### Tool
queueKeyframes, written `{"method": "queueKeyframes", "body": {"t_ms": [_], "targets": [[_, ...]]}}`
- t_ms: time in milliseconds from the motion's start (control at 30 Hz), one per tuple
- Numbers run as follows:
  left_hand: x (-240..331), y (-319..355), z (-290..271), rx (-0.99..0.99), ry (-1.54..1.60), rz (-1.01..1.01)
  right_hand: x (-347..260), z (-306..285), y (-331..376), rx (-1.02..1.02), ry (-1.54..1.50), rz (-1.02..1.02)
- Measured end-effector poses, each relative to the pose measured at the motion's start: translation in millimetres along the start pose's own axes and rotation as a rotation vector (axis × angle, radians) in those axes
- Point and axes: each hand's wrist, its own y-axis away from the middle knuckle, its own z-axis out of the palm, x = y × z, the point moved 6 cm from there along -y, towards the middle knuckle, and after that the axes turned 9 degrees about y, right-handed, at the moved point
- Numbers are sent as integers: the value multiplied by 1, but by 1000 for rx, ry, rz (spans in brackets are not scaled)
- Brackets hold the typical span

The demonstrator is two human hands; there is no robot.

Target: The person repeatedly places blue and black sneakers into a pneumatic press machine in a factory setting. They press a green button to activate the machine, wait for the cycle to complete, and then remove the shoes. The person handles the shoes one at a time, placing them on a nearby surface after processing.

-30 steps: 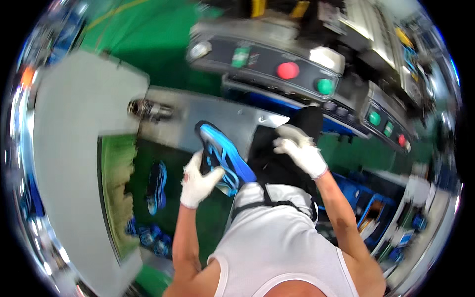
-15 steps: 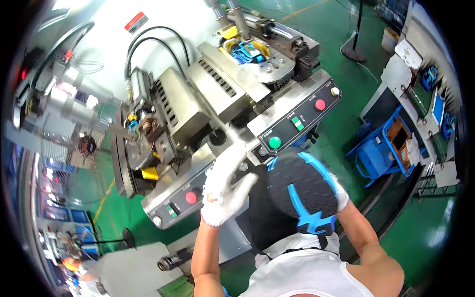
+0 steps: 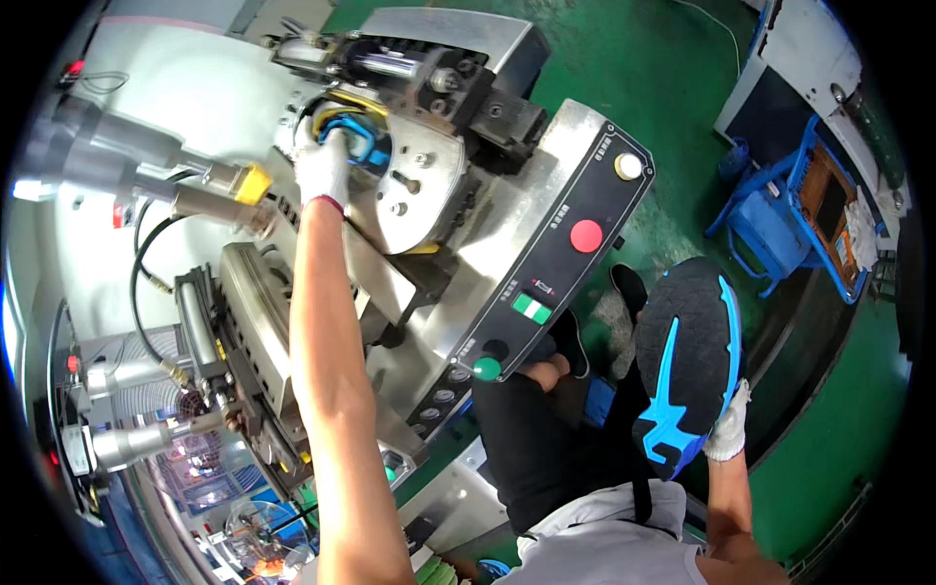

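My left hand (image 3: 324, 168), in a white knit glove, reaches far into the machine's round fixture. Its fingers close on a blue shoe (image 3: 363, 136) seated there, and the glove covers part of that shoe. In my right hand (image 3: 729, 425), also gloved, is another shoe (image 3: 687, 366). Its black sole with bright blue strips faces up, hiding the upper and most of my fingers. This second shoe is over my right thigh, apart from the machine.
A control panel (image 3: 556, 249) with red, green and white buttons slopes along the machine's front. Metal cylinders with a yellow pad (image 3: 253, 183) jut in beside my left forearm. A blue cart (image 3: 780, 229) stands on the green floor to the right.
My left hand has gone from above the front panel up and away into the fixture, onto the blue shoe there. My right hand has carried its shoe rightward. The view has shifted.
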Motion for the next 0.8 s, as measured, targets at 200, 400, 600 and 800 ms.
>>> {"method": "queueKeyframes", "body": {"t_ms": [200,400,600,800], "targets": [[-56,-51,10,28,79,232,12,21,8,-49,-437,261],[14,23,-58,335,534,216,-34,46,-11,123,-326,211],[79,193,-166,373,560,544,-94,75,-79,188,-140,-55],[16,390,-186,-245,743,369,-301,228,-204,-24,572,-405]]}}
